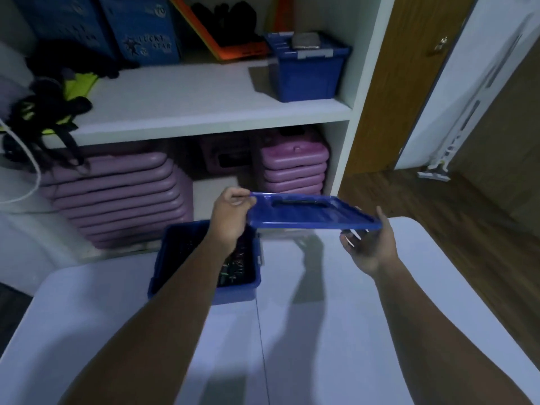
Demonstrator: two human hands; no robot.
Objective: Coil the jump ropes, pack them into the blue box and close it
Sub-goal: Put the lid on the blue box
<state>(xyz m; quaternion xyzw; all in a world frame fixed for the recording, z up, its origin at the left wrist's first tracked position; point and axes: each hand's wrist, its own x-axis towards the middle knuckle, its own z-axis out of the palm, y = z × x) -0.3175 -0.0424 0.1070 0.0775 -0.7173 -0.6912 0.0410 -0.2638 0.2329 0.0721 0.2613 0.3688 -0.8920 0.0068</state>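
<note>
Left grip (230,220) pinched the left end of the blue lid (309,214), thumb on top. Under that forearm the blue box (160,267) stood open on the counter (321,331), with the dark jump ropes (236,267) lying inside. How neatly they were coiled could not be told. The lid was held roughly level in the air, to the right of the box and clear of it. Right grip (369,247) cupped the lid's right end from below, fingers curled under the rim.

Procedure, as judged:
1. Carry the lid left until its corners stand over the box corners.
2. Confirm that no rope lies across the rim.
3. Lower the lid flat, not one end first.
4. Press along every edge until it seats.

Readable writing: "LUCKY STAR" on a blue bin (146,39) on the upper shelf. No label could be read on the box or lid.
</note>
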